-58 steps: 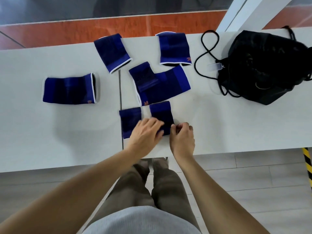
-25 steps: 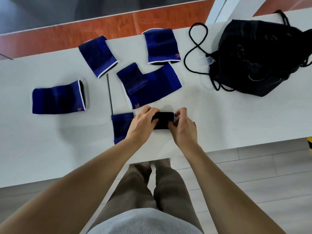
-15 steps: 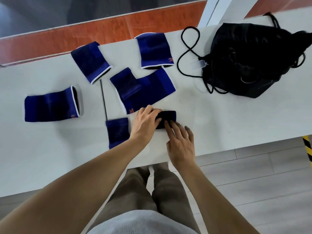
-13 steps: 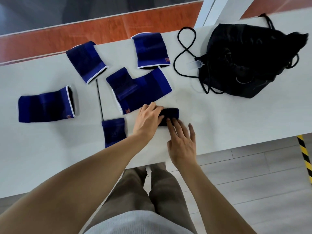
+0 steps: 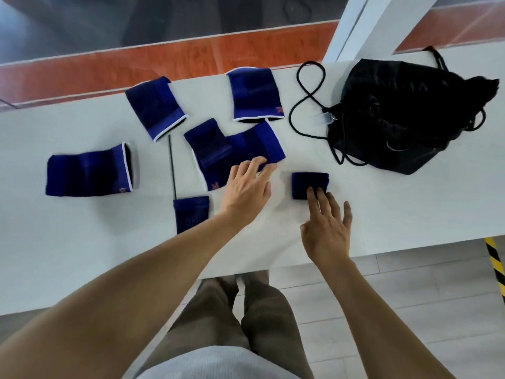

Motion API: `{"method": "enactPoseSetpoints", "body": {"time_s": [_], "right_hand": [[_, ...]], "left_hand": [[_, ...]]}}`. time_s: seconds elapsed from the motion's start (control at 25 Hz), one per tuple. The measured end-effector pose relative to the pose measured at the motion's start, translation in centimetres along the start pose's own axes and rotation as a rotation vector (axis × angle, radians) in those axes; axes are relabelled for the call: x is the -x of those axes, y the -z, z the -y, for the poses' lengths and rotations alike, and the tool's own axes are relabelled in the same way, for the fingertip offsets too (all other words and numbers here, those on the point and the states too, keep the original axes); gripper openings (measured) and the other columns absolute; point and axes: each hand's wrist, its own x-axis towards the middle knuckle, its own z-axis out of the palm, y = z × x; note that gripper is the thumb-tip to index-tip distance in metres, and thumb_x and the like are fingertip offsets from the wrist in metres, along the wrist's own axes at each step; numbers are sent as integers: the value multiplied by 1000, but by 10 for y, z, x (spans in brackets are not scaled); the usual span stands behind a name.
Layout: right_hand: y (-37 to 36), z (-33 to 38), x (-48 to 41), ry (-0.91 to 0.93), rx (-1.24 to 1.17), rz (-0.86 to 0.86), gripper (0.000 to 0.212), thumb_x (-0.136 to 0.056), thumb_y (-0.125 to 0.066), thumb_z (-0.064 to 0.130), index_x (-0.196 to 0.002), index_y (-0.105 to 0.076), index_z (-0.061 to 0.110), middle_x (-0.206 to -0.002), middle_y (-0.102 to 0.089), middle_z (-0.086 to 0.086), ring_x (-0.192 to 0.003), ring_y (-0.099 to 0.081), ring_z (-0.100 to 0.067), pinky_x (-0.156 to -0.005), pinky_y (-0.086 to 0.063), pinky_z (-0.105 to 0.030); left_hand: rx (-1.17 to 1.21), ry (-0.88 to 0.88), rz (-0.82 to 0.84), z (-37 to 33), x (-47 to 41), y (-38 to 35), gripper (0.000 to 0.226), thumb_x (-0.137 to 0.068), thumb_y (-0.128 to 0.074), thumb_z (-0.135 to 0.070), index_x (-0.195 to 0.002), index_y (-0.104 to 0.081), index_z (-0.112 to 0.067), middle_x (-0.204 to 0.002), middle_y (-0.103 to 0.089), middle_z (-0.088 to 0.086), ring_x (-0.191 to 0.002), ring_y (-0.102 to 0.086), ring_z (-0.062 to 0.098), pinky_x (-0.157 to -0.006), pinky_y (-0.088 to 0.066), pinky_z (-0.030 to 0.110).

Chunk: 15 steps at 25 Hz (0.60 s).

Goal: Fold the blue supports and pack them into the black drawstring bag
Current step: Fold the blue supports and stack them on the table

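A small folded blue support (image 5: 308,183) lies on the white table (image 5: 382,214); my right hand (image 5: 326,228) rests flat with two fingertips on its near edge. My left hand (image 5: 246,187) lies open, fingers spread, on the near corner of the large L-shaped blue support (image 5: 240,146). Another small blue support (image 5: 191,214) lies unfolded left of my left wrist. Three more blue supports sit at the left (image 5: 87,173), back left (image 5: 154,106) and back middle (image 5: 254,95). The black drawstring bag (image 5: 404,113) lies crumpled at the right.
The bag's black cord (image 5: 306,105) loops over the table between the bag and the back supports. A dark seam (image 5: 172,168) splits the two tabletops. The near table edge runs just behind my right wrist. A white post (image 5: 363,26) rises behind the bag.
The small support was folded in half under both hands. My right hand has slid it to the right, and my left hand has let go and moved onto the L-shaped support.
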Motion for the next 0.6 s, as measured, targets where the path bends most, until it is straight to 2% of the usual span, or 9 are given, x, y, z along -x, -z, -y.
{"method": "enactPoseSetpoints", "body": {"time_s": [0.08,0.2,0.32,0.44,0.52,0.6], "right_hand": [[2,-2,-4,-13,-20,-21,82,-91,-54,24,-160,-9,24,-167,-17,0,-154,-14,-24,-124,-2,-52],[3,-1,-9,-8,-13,-26,81,-90,-57,27,-160,-16,20,-165,-25,-3,-151,-21,-27,-123,-6,-54],[3,1,-8,-13,-82,-133,73,-87,-64,22,-153,-35,16,-156,-42,-7,-145,-34,-29,-120,-19,-54],[9,20,1,31,-183,-259,60,-84,-68,17,-141,-50,13,-142,-55,-9,-132,-47,-31,-108,-35,-47],[14,41,5,71,-256,-277,50,-85,-68,17,-134,-56,14,-132,-60,-6,-124,-52,-29,-101,-39,-43],[22,69,6,84,-415,-220,37,-90,-64,19,-127,-59,17,-120,-65,-2,-112,-57,-24,-95,-43,-39]], "left_hand": [[-59,132,-18,42,4,18,43,-95,-55,-16,-138,-51,-17,-138,-51,9,-116,-50,30,-98,-40,43],[-95,302,54,88,-3,36,46,-94,-60,-18,-138,-49,-16,-136,-52,9,-119,-48,33,-103,-36,44],[-50,307,96,101,-5,35,41,-91,-65,-15,-131,-56,-13,-128,-57,7,-116,-49,32,-98,-40,42],[58,349,51,106,-5,39,24,-95,-61,-14,-118,-64,-9,-121,-64,4,-112,-54,28,-82,-47,37],[115,353,-22,104,1,44,18,-98,-57,-13,-112,-67,-7,-115,-65,5,-106,-57,27,-78,-52,40],[140,324,-108,104,12,54,15,-98,-58,-12,-108,-68,-8,-113,-61,4,-98,-60,26,-74,-54,41]]}}
